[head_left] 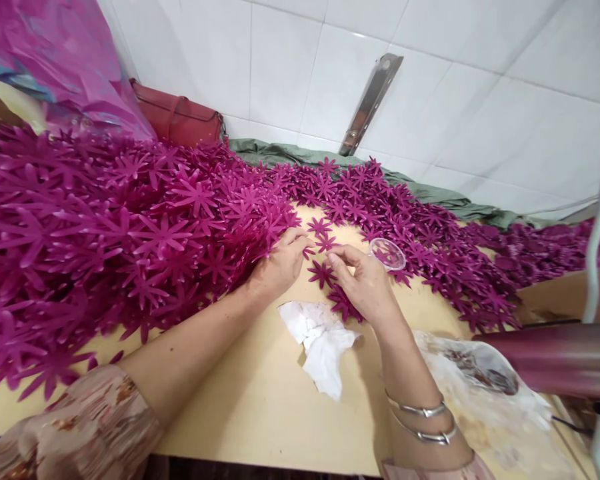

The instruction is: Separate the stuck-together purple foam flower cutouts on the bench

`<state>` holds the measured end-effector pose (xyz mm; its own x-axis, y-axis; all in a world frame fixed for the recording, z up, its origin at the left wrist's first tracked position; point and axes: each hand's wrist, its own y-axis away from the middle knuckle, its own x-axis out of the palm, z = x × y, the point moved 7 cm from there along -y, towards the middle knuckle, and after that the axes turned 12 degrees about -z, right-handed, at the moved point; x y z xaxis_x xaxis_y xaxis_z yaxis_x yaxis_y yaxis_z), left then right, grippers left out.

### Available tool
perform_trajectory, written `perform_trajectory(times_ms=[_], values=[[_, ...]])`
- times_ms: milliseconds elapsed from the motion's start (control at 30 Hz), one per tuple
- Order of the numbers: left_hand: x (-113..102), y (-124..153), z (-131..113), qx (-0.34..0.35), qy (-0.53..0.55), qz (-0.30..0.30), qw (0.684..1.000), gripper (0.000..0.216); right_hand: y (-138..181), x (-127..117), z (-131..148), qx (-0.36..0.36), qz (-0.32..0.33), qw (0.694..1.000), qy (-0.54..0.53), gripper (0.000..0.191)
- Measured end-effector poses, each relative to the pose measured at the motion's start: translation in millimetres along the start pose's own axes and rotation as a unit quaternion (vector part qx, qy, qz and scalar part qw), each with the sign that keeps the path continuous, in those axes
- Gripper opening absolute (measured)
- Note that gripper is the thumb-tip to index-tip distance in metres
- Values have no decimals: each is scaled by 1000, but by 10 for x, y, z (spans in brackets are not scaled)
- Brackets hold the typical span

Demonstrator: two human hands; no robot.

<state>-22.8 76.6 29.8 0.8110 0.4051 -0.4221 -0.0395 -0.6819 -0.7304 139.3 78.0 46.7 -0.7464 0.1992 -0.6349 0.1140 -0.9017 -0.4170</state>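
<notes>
A large heap of magenta star-shaped flower cutouts (105, 233) covers the left of a pale yellow table (260, 400). My left hand (280, 263) rests at the heap's right edge, fingers curled and pinching a small cutout. Close beside it, my right hand (365, 283) has its fingers bent together over loose cutouts (323, 272) on the table; what it holds is hidden. A small clear plastic cup (387, 253) lies just right of my right hand.
A crumpled white cloth (320, 343) lies between my forearms. A clear plastic bag (485, 387) lies at the right, beside a dark maroon tube (560, 357). A red bag (180, 120) and a green cloth (290, 155) lie against the tiled wall.
</notes>
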Motion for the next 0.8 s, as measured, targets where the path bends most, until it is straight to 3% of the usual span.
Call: perform_trajectory(times_ms=[67,200,300,433,567,700,800], values=[[-6,4,11,2,6,-8,1000,31,-11,11,-37,-22,2,999,38,19],[-6,5,41,1,13,-11,1000,30,12,146,-161,-64,62,989,117,25],[3,-8,26,7,25,-6,1000,29,25,175,-205,-63,58,990,110,22],[8,-35,-13,-6,41,-6,999,22,24,161,-173,-3,32,999,-9,23],[53,-34,1,-77,119,19,990,25,-4,113,-117,58,-10,981,-185,23],[117,-12,13,-148,243,57,957,37,-33,94,-94,89,-28,953,-287,33],[143,-4,49,-214,314,68,922,42,-48,43,-70,76,-72,947,-304,39]])
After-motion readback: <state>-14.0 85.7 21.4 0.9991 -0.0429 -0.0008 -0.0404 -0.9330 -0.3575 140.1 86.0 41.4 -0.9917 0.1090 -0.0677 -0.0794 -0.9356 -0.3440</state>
